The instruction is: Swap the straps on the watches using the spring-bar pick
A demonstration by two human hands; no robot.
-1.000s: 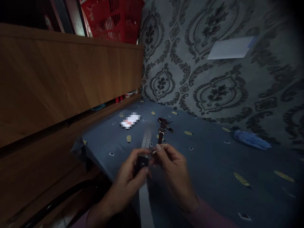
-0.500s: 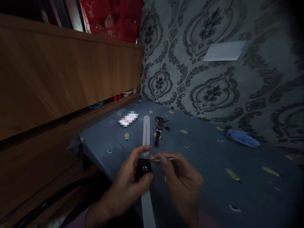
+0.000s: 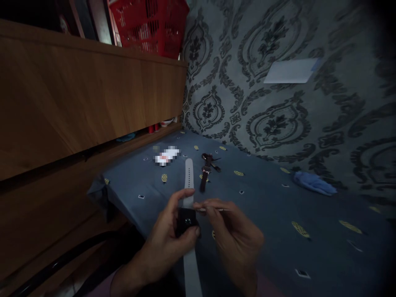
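Note:
Between the thumb and fingers of my left hand [image 3: 168,231] is a smartwatch with a black case [image 3: 187,220]. Its pale strap [image 3: 189,177] runs away from me over the cloth, and the other half hangs down toward me. My right hand [image 3: 233,231] pinches a thin metal tool [image 3: 216,209], whose tip end is close to the upper right edge of the case; whether it touches cannot be made out. Beyond my hands lies a dark brown strap watch [image 3: 205,169] with small dark pieces beside its far end.
A blue patterned cloth [image 3: 266,206] covers the table. A blurred white and red item [image 3: 167,156] lies at the far left, a crumpled blue cloth [image 3: 314,182] at the right. Behind are a wooden cabinet [image 3: 93,90], a red basket [image 3: 151,29] and a patterned wall.
The far end of the pale strap has dipped slightly toward me. Both hands keep nearly the same place and hold, while the view has shifted a little.

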